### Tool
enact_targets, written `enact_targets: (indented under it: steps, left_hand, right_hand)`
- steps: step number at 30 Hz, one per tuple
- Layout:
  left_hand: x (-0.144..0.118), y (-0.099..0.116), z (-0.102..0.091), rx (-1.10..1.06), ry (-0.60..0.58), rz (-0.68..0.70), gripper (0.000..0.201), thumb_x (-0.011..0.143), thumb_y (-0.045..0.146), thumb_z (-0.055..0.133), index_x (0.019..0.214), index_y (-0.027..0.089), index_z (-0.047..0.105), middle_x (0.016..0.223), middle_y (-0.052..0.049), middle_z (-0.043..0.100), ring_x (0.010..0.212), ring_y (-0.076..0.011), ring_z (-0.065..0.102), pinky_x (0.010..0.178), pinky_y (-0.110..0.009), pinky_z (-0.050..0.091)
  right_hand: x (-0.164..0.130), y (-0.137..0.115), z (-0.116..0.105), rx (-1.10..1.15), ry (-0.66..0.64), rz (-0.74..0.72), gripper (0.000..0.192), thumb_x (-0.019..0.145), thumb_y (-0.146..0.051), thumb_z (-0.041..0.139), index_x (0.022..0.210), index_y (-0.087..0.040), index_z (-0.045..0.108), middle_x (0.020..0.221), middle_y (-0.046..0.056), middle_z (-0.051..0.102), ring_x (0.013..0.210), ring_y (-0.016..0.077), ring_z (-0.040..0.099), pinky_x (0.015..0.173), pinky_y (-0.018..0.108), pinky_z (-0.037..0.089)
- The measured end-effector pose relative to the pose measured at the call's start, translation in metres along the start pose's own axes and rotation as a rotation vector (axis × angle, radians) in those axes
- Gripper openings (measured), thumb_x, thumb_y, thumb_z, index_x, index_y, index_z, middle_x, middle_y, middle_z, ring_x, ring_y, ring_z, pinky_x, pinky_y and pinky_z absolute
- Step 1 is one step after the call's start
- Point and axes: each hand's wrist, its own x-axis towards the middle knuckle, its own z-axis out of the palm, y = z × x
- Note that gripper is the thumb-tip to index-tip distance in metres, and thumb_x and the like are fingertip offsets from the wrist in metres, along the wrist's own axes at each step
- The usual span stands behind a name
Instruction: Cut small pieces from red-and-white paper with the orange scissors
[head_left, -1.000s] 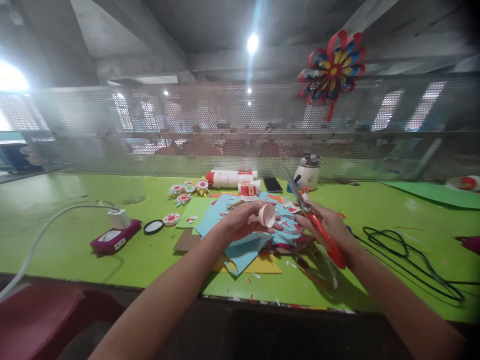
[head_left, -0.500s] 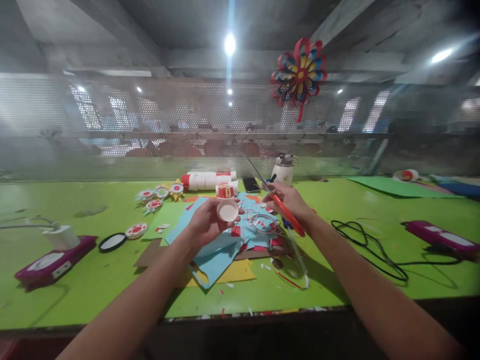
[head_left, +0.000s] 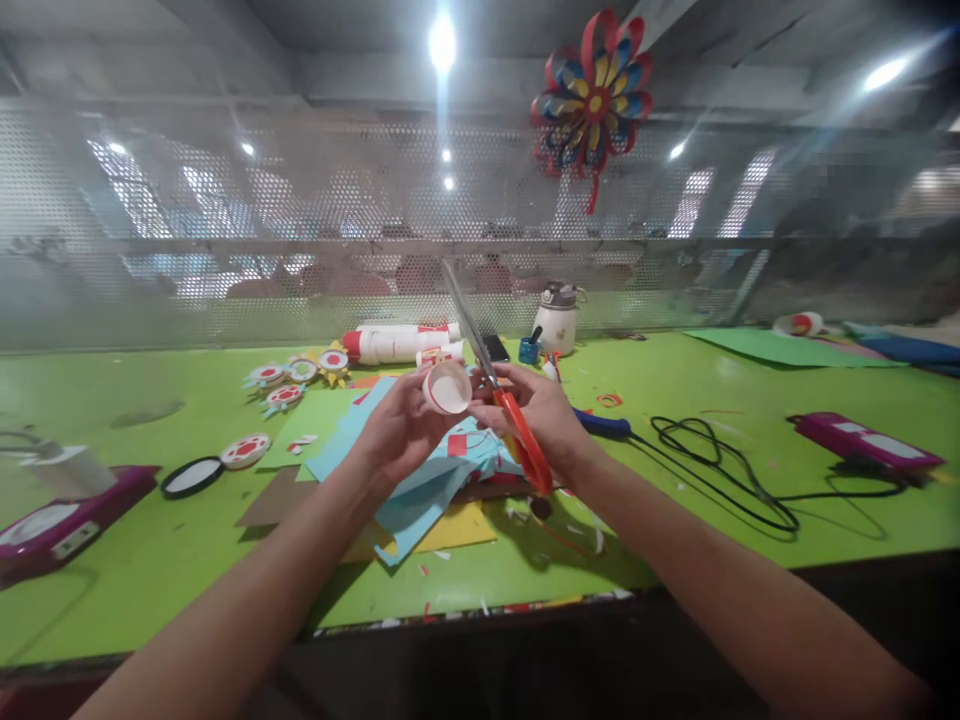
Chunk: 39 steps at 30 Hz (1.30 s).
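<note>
My left hand (head_left: 399,425) is closed round a small white paper cup (head_left: 448,389), its hollow side turned toward me. Close beside it, my right hand (head_left: 541,412) grips a pair of scissors (head_left: 529,440) with orange handles. The long metal blades point up and to the left, behind the cup's right side. Fingertips of the right hand are near the cup's edge; whether they touch it I cannot tell. Under both hands lie light blue paper sheets (head_left: 420,510) with red and white scraps.
Stacked paper cups (head_left: 397,345), a phone (head_left: 495,348) and a white bottle (head_left: 557,318) stand at the back. Paper flowers (head_left: 283,398) and a black-rimmed disc (head_left: 193,477) lie left. A blue-handled tool (head_left: 604,424) with a black cord and a purple power strip (head_left: 866,443) lie right.
My right hand has brought the scissors left and lower, next to the cup. The cup is tilted, showing more of its side. The view has shifted slightly.
</note>
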Motion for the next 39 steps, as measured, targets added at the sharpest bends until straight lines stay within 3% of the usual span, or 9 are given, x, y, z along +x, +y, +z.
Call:
enact_targets:
  steps: [4, 7, 11, 16, 22, 28, 31, 34, 39]
  left_hand:
    - [0.003, 0.003, -0.006, 0.051, -0.004, 0.009, 0.023, 0.080, 0.020, 0.053, 0.097, 0.007, 0.063, 0.096, -0.015, 0.068, 0.091, -0.0242, 0.065, 0.084, -0.036, 0.053]
    - [0.009, 0.008, -0.016, 0.103, 0.105, 0.025, 0.020, 0.079, 0.017, 0.054, 0.092, 0.006, 0.062, 0.095, -0.017, 0.068, 0.090, -0.0281, 0.066, 0.081, -0.041, 0.054]
    - [0.015, 0.016, -0.029, 0.173, 0.373, 0.005, 0.015, 0.075, 0.009, 0.054, 0.088, 0.007, 0.060, 0.082, -0.014, 0.067, 0.077, -0.0255, 0.068, 0.064, -0.034, 0.058]
    - [0.019, 0.018, -0.037, 0.217, 0.449, -0.035, 0.014, 0.077, 0.012, 0.052, 0.088, 0.010, 0.061, 0.069, -0.008, 0.066, 0.062, -0.0190, 0.067, 0.049, -0.026, 0.055]
    - [0.020, 0.019, -0.040, 0.231, 0.395, -0.117, 0.019, 0.079, 0.015, 0.048, 0.091, 0.009, 0.062, 0.062, -0.008, 0.065, 0.050, -0.0171, 0.063, 0.032, -0.018, 0.043]
    - [0.017, 0.010, -0.040, 0.262, 0.307, -0.186, 0.022, 0.078, 0.018, 0.054, 0.094, 0.007, 0.064, 0.076, -0.014, 0.069, 0.061, -0.0202, 0.066, 0.042, -0.023, 0.050]
    - [0.013, 0.003, -0.039, 0.286, 0.185, -0.248, 0.026, 0.078, 0.026, 0.055, 0.094, 0.008, 0.065, 0.080, -0.015, 0.069, 0.066, -0.0208, 0.066, 0.046, -0.025, 0.052]
    - [0.011, 0.006, -0.037, 0.237, 0.127, -0.215, 0.025, 0.078, 0.024, 0.056, 0.095, 0.009, 0.065, 0.087, -0.016, 0.068, 0.072, -0.0222, 0.067, 0.055, -0.029, 0.054]
    - [0.011, 0.023, -0.039, 0.310, 0.154, -0.053, 0.022, 0.077, 0.023, 0.061, 0.095, 0.011, 0.065, 0.088, -0.013, 0.067, 0.074, -0.0191, 0.065, 0.059, -0.026, 0.053]
  right_hand:
    - [0.000, -0.001, -0.006, -0.069, 0.025, -0.010, 0.045, 0.059, -0.029, 0.075, 0.101, -0.017, 0.062, 0.067, -0.002, 0.062, 0.050, 0.0106, 0.055, 0.043, 0.023, 0.047]
    - [0.003, -0.001, -0.016, -0.187, 0.058, -0.045, 0.045, 0.062, -0.027, 0.072, 0.105, -0.016, 0.062, 0.063, -0.004, 0.059, 0.044, 0.0092, 0.051, 0.039, 0.022, 0.043]
    - [0.010, -0.003, -0.038, -0.426, 0.131, -0.120, 0.042, 0.064, -0.016, 0.067, 0.105, -0.017, 0.065, 0.071, 0.000, 0.065, 0.059, 0.0148, 0.058, 0.054, 0.026, 0.048]
    - [0.018, -0.005, -0.062, -0.755, 0.176, -0.131, 0.040, 0.057, -0.003, 0.064, 0.096, -0.014, 0.072, 0.080, 0.008, 0.071, 0.072, 0.0253, 0.061, 0.072, 0.039, 0.046]
    - [0.016, -0.008, -0.063, -0.838, 0.092, -0.142, 0.048, 0.064, -0.010, 0.067, 0.113, -0.013, 0.064, 0.101, 0.011, 0.070, 0.085, 0.0263, 0.063, 0.077, 0.038, 0.048]
    - [0.007, -0.014, -0.055, -0.799, -0.055, -0.124, 0.040, 0.081, -0.033, 0.060, 0.116, -0.014, 0.062, 0.080, 0.005, 0.073, 0.069, 0.0208, 0.067, 0.056, 0.028, 0.052]
    - [0.006, -0.017, -0.052, -0.862, -0.095, -0.130, 0.039, 0.080, -0.035, 0.062, 0.115, -0.018, 0.063, 0.089, 0.005, 0.073, 0.075, 0.0223, 0.066, 0.064, 0.031, 0.052]
    - [0.007, -0.017, -0.053, -0.966, -0.098, -0.132, 0.044, 0.071, -0.035, 0.071, 0.111, -0.018, 0.066, 0.103, 0.010, 0.071, 0.087, 0.0276, 0.064, 0.076, 0.037, 0.049]
    - [0.016, -0.011, -0.065, -1.087, -0.064, -0.066, 0.046, 0.075, -0.030, 0.064, 0.119, -0.017, 0.060, 0.103, 0.009, 0.070, 0.082, 0.0242, 0.065, 0.071, 0.032, 0.050]
